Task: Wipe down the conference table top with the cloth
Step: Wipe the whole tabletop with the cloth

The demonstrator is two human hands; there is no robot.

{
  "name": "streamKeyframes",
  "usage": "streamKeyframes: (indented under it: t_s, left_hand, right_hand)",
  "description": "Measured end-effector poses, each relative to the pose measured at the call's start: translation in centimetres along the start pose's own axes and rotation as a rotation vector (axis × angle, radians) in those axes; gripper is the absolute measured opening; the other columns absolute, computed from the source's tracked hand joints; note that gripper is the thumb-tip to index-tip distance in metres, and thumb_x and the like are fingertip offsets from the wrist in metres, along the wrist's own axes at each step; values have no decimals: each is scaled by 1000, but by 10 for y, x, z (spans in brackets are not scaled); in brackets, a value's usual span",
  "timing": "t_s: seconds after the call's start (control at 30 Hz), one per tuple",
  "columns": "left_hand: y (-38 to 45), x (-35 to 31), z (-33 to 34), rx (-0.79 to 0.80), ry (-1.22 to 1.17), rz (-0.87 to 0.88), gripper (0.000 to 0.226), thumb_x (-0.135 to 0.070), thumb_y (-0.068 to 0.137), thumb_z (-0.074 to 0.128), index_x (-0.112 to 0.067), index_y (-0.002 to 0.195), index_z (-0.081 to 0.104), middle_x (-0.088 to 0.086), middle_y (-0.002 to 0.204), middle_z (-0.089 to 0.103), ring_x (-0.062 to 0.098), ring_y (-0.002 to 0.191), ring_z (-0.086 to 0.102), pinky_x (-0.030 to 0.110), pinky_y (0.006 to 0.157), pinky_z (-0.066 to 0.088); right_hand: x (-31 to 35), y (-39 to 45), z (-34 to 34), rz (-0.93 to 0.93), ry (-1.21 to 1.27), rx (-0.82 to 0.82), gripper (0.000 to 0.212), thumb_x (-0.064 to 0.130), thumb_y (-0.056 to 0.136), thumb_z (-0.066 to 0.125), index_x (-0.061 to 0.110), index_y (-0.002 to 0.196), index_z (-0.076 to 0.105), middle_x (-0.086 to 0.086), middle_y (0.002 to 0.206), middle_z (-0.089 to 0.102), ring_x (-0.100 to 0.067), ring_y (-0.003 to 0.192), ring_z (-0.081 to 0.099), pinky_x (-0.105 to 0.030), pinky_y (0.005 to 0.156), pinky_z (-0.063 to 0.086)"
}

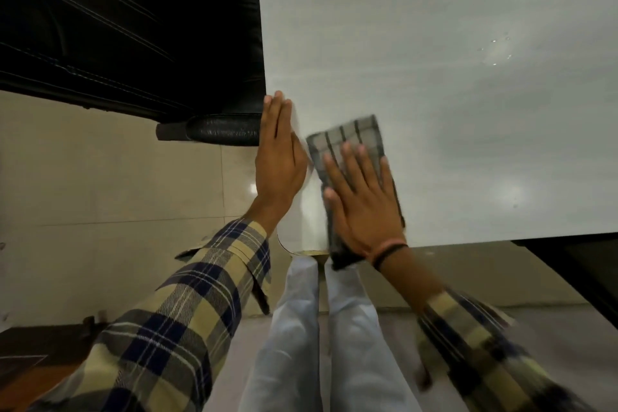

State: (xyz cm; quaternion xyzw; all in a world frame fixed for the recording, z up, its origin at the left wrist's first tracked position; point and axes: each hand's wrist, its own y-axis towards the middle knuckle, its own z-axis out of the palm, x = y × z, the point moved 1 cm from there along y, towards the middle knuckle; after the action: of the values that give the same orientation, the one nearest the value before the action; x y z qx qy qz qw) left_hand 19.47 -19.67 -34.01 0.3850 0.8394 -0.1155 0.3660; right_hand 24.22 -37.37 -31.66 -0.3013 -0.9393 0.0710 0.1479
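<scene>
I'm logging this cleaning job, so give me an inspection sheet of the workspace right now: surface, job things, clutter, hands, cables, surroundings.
Surface: white table, glossy, with a few droplets far right of the hands.
Job's things: checked cloth flat near the table's corner, its near end hanging over the edge.
Clutter: nothing seen.
Hands: right hand flat on the cloth, fingers spread; left hand flat along the table's left edge, fingers straight.
Cables: nothing seen.
Surroundings: black chair against the table's left side, pale tiled floor below.
</scene>
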Motion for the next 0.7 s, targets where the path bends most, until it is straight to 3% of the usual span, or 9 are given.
streamKeyframes:
  t_s: [0.1, 0.17, 0.27, 0.37, 0.5, 0.6, 0.7]
  left_hand:
    - [2, 0, 0, -20, -4, -10, 49, 1, 106, 37, 3, 155, 39, 15, 167, 32, 31, 159, 21, 16, 126, 14]
    - [2, 0, 1, -21, -12, -12, 49, 1, 107, 37, 3, 155, 39, 15, 167, 32, 31, 159, 21, 17, 126, 14]
    - [2, 3, 2, -18, -18, -11, 48, 0, 107, 35, 4, 155, 38, 15, 167, 32, 30, 159, 21, 22, 128, 14]
    - [2, 3, 2, -15, -38, -16, 48, 0, 106, 32, 4, 153, 41, 17, 166, 33, 32, 158, 23, 26, 129, 15]
    - [2, 4, 1, -12, -47, 5, 48, -1, 106, 32, 5, 153, 40, 19, 166, 33, 34, 158, 22, 27, 129, 14]
    - [1, 3, 1, -15, -55, -10, 48, 1, 106, 32, 5, 154, 40, 17, 166, 34, 33, 158, 23, 28, 130, 15]
    - [3, 2, 1, -18, -74, -18, 48, -2, 107, 31, 4, 154, 40, 16, 166, 34, 31, 158, 23, 30, 130, 17]
  right_hand:
    - [-53, -13, -8, 127, -13, -33, 61, 47, 108, 23, 28, 165, 12, -6, 173, 3, -26, 160, -2, -58, 126, 8]
    - [-82, 18, -21, 286, -27, -75, 62, 49, 108, 18, 27, 165, 7, -8, 173, 0, -29, 159, -3, -58, 127, 5]
    - [-71, 82, -33, 429, 24, -152, 63, 51, 108, 12, 25, 165, 6, -10, 173, 3, -30, 159, 0, -57, 127, 3]
    - [-13, 93, -18, 261, 26, -139, 61, 46, 109, 17, 23, 165, 11, -11, 172, 7, -32, 159, 3, -57, 127, 2]
    - [10, 7, 3, 18, 12, -15, 61, 46, 110, 24, 26, 165, 6, -5, 173, -2, -26, 160, -6, -58, 127, 6]
    - [-42, -25, -3, 125, 14, -25, 60, 47, 108, 22, 28, 165, 14, -4, 173, 5, -24, 160, -3, -59, 126, 10]
    - [-96, 19, -25, 330, -15, -88, 64, 52, 107, 11, 26, 165, 9, -9, 173, 1, -29, 159, -3, -59, 126, 6]
